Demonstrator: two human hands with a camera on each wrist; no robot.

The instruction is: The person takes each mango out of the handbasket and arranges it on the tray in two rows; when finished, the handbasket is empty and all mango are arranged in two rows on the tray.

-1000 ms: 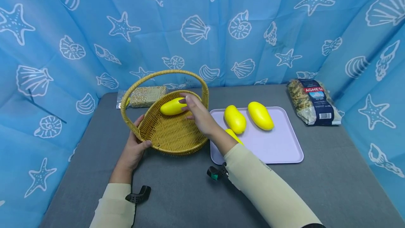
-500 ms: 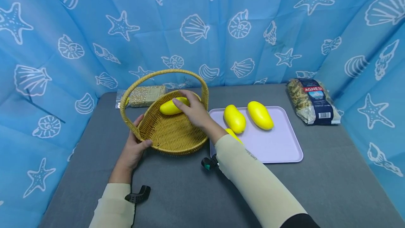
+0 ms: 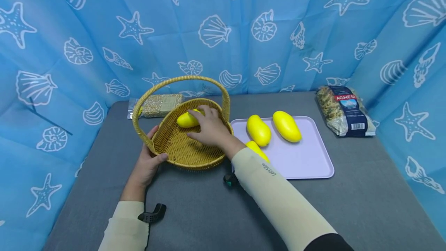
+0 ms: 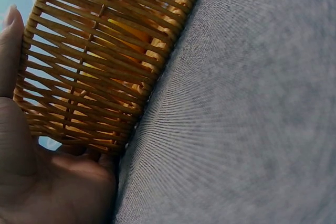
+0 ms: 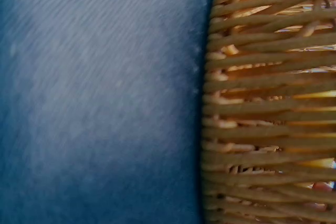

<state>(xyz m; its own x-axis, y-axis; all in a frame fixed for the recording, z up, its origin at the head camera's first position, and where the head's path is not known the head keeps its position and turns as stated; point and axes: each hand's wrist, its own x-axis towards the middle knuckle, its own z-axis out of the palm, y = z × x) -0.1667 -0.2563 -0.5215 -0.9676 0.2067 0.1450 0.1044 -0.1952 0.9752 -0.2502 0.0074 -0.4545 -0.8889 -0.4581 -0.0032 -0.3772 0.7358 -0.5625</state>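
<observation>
A wicker basket [image 3: 189, 154] with a tall arched handle stands on the table, left of centre. My left hand [image 3: 148, 164] grips its left side, thumb over the rim; the left wrist view shows this hand [image 4: 58, 182] against the woven wall [image 4: 94, 56]. Inside the basket, near its back, lies a yellow mango [image 3: 186, 120]. My right hand [image 3: 210, 129] reaches in over the right rim, its thumb and fingers curled round the mango's right end and partly covering it. The right wrist view shows only table and basket weave [image 5: 268, 119], not the hand.
A pale lilac tray [image 3: 306, 162] right of the basket bears two whole-looking mangoes [image 3: 259, 131] [image 3: 287, 126] and a third mango [image 3: 257, 150] partly behind my right forearm. A bag of grains [image 3: 162, 105] lies behind the basket. A pasta bag [image 3: 345, 111] lies at the back right.
My right hand has come down over the mango in the basket, its fingers going from extended to curled round the right end. My left hand and the basket have hardly moved.
</observation>
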